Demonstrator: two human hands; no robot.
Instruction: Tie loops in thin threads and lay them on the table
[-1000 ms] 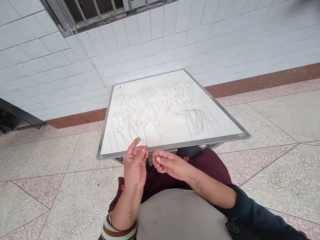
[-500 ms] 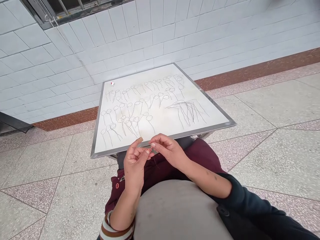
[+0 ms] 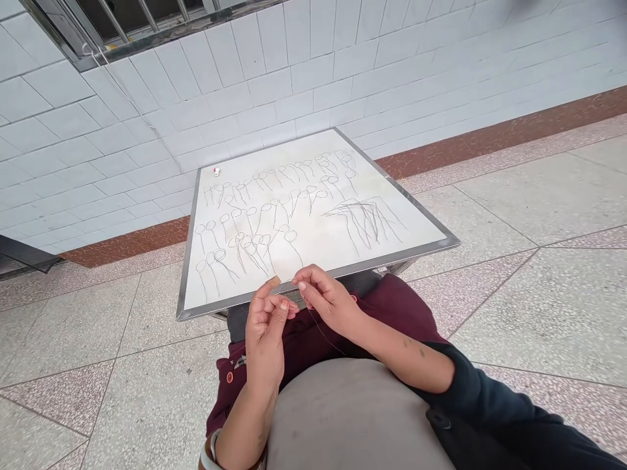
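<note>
My right hand (image 3: 326, 299) is pinched shut on a thin dark wire (image 3: 323, 335), whose loose end trails down over the dark red trousers. Beside it, my left hand (image 3: 267, 323) has thumb and fingers pressed together, its fingertips close to my right fingertips. Whatever the left pinch holds is too small to make out. Tan tape (image 3: 275, 281) wraps the tip of my left index finger. Both hands are just above the near edge of a white table (image 3: 321, 241). Rows of thin wires with round loops (image 3: 290, 235) lie on it.
Unlooped, bent wires (image 3: 369, 219) lie in a loose bunch at the table's right. A small red-and-white object (image 3: 217, 172) sits in the far left corner. The table has a grey metal rim (image 3: 392, 256). Behind it stands a white tiled wall (image 3: 274, 78) with a barred window (image 3: 147, 16).
My fingertips have drawn slightly apart, and the left thumb has shifted left. More of the wire's loose end now shows below my right hand. The view has tilted a little.
</note>
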